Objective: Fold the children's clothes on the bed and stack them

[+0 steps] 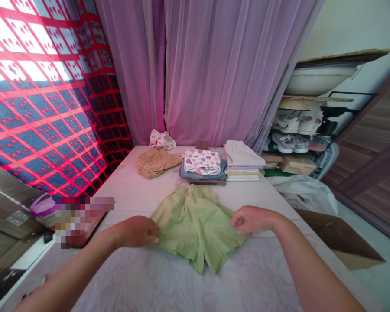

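Note:
Light green shorts (195, 221) lie spread out on the pale patterned table surface (133, 277), waistband away from me and the two legs pointing toward me. My left hand (138, 231) is closed at the outer edge of the left leg, with thumb and fingers pinching the cloth there. On the opposite side, my right hand (253, 220) has its fingers curled in on the outer edge of the right leg. The fingertips of both hands are slightly blurred.
Behind the shorts are folded clothes (201, 164) with a heart print on top, a white folded stack (243, 156), crumpled tan pants (157, 162) and a floral cloth (162, 139). Purple curtains (214, 73) hang behind. A shoe rack (295, 125) and cardboard box (341, 238) stand right.

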{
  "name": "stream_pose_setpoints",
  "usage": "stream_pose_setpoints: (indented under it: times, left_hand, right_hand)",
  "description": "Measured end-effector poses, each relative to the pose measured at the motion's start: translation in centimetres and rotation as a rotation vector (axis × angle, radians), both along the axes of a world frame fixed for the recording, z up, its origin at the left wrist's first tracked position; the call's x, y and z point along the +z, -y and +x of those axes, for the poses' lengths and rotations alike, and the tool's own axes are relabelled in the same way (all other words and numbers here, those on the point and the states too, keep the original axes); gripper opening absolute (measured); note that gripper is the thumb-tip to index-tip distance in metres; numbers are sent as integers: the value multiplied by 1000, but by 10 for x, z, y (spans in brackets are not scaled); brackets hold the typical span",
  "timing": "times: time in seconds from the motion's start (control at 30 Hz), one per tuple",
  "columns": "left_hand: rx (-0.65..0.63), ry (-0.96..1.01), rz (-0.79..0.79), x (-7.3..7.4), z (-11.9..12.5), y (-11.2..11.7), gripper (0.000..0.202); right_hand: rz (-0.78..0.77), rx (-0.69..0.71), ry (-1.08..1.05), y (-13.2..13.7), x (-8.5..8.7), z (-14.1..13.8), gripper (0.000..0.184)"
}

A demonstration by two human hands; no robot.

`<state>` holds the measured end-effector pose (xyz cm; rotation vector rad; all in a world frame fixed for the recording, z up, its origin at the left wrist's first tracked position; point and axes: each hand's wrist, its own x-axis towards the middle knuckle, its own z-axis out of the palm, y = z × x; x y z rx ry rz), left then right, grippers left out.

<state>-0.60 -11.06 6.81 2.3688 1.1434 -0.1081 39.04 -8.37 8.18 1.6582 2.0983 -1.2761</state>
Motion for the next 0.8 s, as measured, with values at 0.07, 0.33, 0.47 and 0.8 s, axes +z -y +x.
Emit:
stream_pose_setpoints:
  times: [0.07, 0.33, 0.47, 0.8]
  left_hand:
    - [109, 4, -37, 7, 4, -17, 28]
    - [727, 85, 159, -24, 62, -107, 38]
    - [791, 86, 116, -41, 79, -126, 36]
    - [859, 117, 257, -48, 63, -123, 19]
  right_hand:
    - [159, -7, -19, -11, 3, -2, 26]
    - [604, -426, 211, -64, -41, -70, 38]
    - [578, -480, 241, -68, -54, -83, 38]
    - [727, -614, 333, -67, -60, -50, 20]
